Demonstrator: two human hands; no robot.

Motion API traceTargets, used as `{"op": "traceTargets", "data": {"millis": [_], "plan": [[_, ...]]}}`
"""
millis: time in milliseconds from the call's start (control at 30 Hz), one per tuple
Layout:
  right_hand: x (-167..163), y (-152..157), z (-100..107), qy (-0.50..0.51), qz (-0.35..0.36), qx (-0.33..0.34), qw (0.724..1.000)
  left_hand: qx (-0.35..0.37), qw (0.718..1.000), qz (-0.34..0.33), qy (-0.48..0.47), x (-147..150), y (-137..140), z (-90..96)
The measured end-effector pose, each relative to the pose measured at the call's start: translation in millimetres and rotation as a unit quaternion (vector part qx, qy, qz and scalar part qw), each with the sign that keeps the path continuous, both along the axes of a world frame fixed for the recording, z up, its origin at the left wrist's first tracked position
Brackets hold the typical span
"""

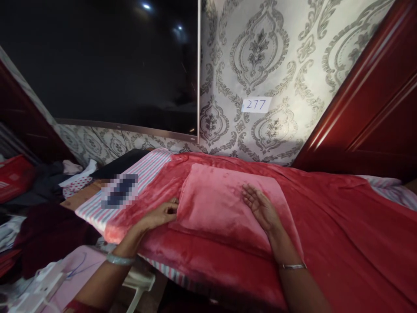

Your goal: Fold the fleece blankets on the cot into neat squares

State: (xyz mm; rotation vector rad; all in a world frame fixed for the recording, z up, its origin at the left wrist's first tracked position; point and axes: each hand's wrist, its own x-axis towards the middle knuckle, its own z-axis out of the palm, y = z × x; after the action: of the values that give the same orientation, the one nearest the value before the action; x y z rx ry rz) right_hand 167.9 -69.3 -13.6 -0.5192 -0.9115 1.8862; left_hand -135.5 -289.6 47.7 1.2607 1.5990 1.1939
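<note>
A folded pink plush cloth [215,200] lies as a rough rectangle on a red plush blanket [342,221]. At the cloth's left edge is my left hand [161,215], its fingers curled in and closed on the border; the fingertips are partly hidden. My right hand [262,208] is over the right part of the cloth, fingers stretched out and palm turned inward, holding nothing. Whether it touches the surface is hard to tell. Darker smudges mark the nap near the right fingers.
Left of the blanket are a striped cloth [94,208] and a blurred-out dark item [120,191]. A large black screen [104,65] hangs behind. Piled clothes [39,187] and a pink surface with a white object [48,282] stand at lower left. A red wooden panel [368,108] rises at right.
</note>
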Motion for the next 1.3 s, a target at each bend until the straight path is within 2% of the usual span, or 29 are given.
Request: {"op": "traceTargets", "data": {"millis": [100, 233, 300, 433, 533, 633, 733, 900, 1067, 1167, 1233, 1300], "plan": [[0.3, -0.1, -0.1, 0.003, 0.005, -0.004, 1.000, -0.011, 0.999, -0.048, -0.017, 0.8, -7.8, -0.7], [-0.2, -0.5, 0.0, 0.005, 0.001, 0.004, 1.000, -0.023, 0.989, -0.001, -0.146, -2.3, -23.8, -13.8], [-0.6, -0.6, -0.2, 0.006, 0.000, 0.007, 1.000, -0.042, 0.986, 0.005, -0.163, -3.6, -29.1, -18.5], [-1.5, -0.1, -1.5, 0.012, -0.002, 0.004, 1.000, -0.063, 0.989, -0.008, -0.135, -5.6, -31.2, -15.4], [-1.9, 0.6, -2.4, 0.013, -0.001, 0.000, 1.000, -0.048, 0.992, -0.034, -0.115, -3.7, -28.1, -7.8], [-1.9, 0.9, -2.4, 0.015, 0.000, 0.000, 1.000, -0.023, 0.998, -0.046, -0.044, 4.4, -23.5, -3.4], [-2.2, 1.3, -1.8, 0.022, 0.001, 0.000, 1.000, -0.004, 1.000, -0.008, 0.028, 14.0, -21.0, -4.2], [-6.9, 0.9, 4.0, 0.037, 0.005, 0.003, 0.999, -0.045, 0.996, 0.052, 0.048, 18.1, -21.5, -8.0], [-1.5, -15.0, 24.4, 0.013, -0.008, 0.050, 0.999, 0.055, 0.971, 0.197, 0.122, 18.5, -18.6, -15.3], [22.1, -32.6, 35.3, -0.054, -0.053, 0.119, 0.990, 0.068, 0.961, 0.216, 0.159, 19.4, -19.6, -22.5], [48.4, -41.9, 35.8, -0.099, -0.119, 0.151, 0.976, 0.044, 0.963, 0.206, 0.170, 19.5, -20.0, -25.8], [79.7, -47.0, 29.3, -0.131, -0.207, 0.148, 0.958, 0.017, 0.963, 0.209, 0.170, 20.2, -18.6, -26.6]]}}
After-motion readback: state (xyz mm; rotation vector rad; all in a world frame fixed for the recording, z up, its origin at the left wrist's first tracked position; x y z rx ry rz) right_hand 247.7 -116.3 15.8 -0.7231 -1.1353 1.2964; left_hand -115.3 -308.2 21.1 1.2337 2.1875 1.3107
